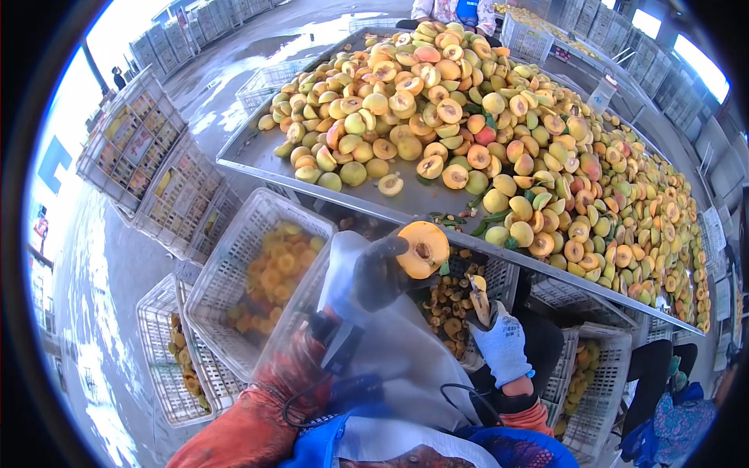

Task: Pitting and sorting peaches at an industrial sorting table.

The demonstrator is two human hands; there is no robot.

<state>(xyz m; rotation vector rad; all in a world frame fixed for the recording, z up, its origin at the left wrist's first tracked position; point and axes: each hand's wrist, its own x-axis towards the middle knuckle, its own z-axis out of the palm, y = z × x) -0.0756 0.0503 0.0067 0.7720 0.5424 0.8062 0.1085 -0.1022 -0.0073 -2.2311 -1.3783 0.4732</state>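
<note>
My left hand (pixel 377 274), in a dark glove, grips a halved peach (pixel 432 248) at its left edge. The orange cut face with its brown centre is turned up towards me. In a pale blue and white glove, my right hand (pixel 502 344) is closed around a small hand tool (pixel 480 302) with a wood-coloured handle. A bit of yellow flesh shows at the tool's upper end, apart from the fruit. Below and between the hands, a crate (pixel 502 279) contains brown pits and scraps (pixel 447 313). Beyond them rises a large heap of halved peaches (pixel 404 105) on a metal table (pixel 380 202).
At my left stands a white plastic crate (pixel 225 257) with peach halves in it. Stacked full crates (pixel 158 169) are further left. Another crate (pixel 605 380) is at my right, near a seated person (pixel 673 403). Someone else (pixel 456 11) is across the table.
</note>
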